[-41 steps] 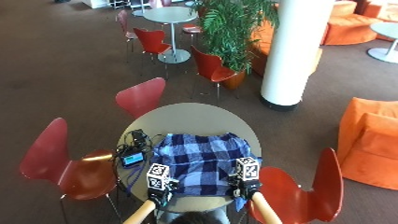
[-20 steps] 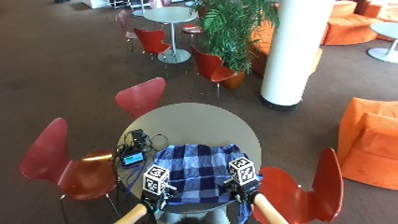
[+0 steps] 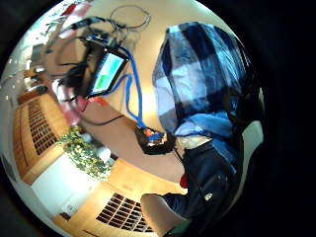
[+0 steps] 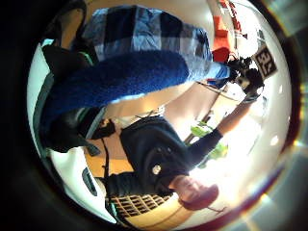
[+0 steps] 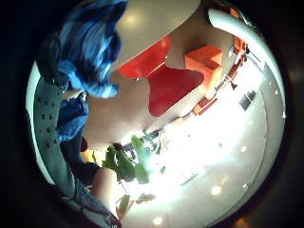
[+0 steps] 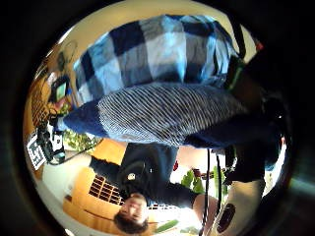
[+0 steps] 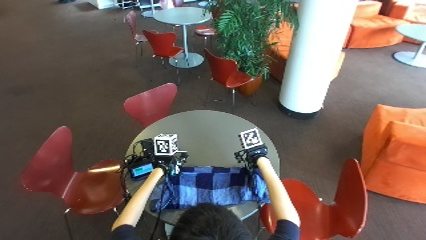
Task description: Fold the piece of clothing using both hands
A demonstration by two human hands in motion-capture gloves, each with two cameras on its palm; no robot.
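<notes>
Both hands — left hand (image 7: 170, 162), right hand (image 7: 250, 156) — pinch the plaid shirt (image 7: 213, 186)'s far edge in curled fingers, lifted off the bench (image 7: 203, 131) — probably to fold it over.

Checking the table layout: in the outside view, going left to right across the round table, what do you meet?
Small screen device → left hand → blue checked cloth → right hand.

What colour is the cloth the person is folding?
The cloth is blue and white checked, dark and light squares; the outside view shows it best.
</notes>
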